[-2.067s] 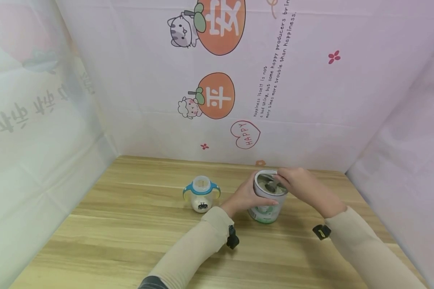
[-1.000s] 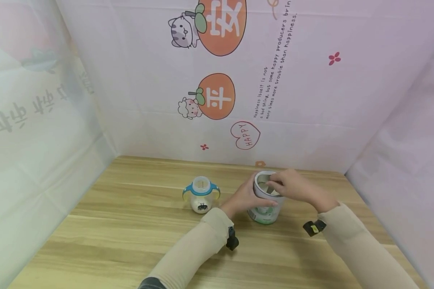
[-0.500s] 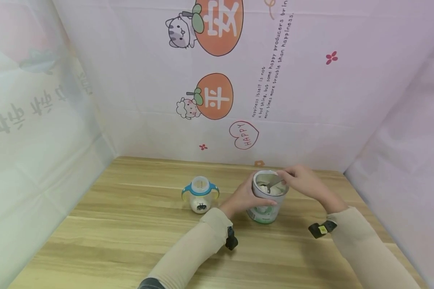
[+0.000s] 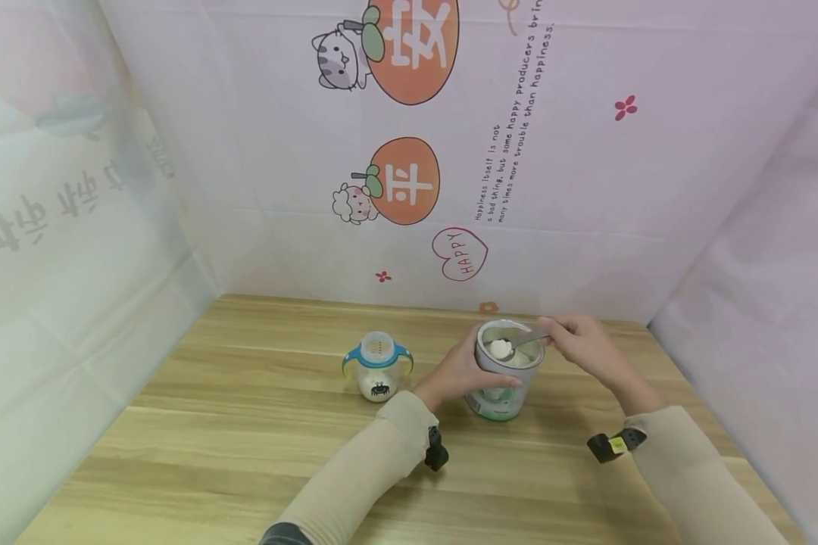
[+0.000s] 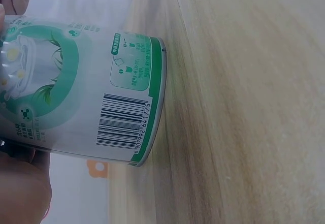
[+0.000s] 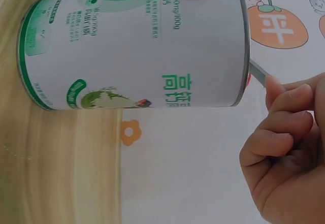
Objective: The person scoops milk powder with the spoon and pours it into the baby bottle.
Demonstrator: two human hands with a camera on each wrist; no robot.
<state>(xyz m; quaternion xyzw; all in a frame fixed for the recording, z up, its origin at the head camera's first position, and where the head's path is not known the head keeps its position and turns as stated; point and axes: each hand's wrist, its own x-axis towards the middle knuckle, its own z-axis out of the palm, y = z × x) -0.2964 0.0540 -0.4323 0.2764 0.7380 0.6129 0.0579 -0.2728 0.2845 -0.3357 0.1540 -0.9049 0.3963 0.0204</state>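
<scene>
A white and green milk powder tin (image 4: 501,404), its top open, stands on the table, tilted slightly. My left hand (image 4: 455,374) grips the tin's upper side, thumb lying across the front. Between thumb and fingers of my right hand (image 4: 582,348) is the handle of a metal spoon (image 4: 529,336); its bowl carries a heap of white powder inside the tin's mouth. In the right wrist view, only part of the spoon's handle (image 6: 258,73) shows beyond the tin's rim. The left wrist view shows the tin's barcode side (image 5: 122,122) near the tabletop.
Left of the tin stands a clear baby bottle (image 4: 379,382) with a blue collar, two handles and white powder inside. The wooden table (image 4: 245,424) meets a printed cloth (image 4: 300,257) at the back; more cloth hangs on both sides.
The right hand dipped the spoon deep into the tin, then drew it up and right. White powder now heaps in the spoon's bowl. The left hand keeps its grip on the tin.
</scene>
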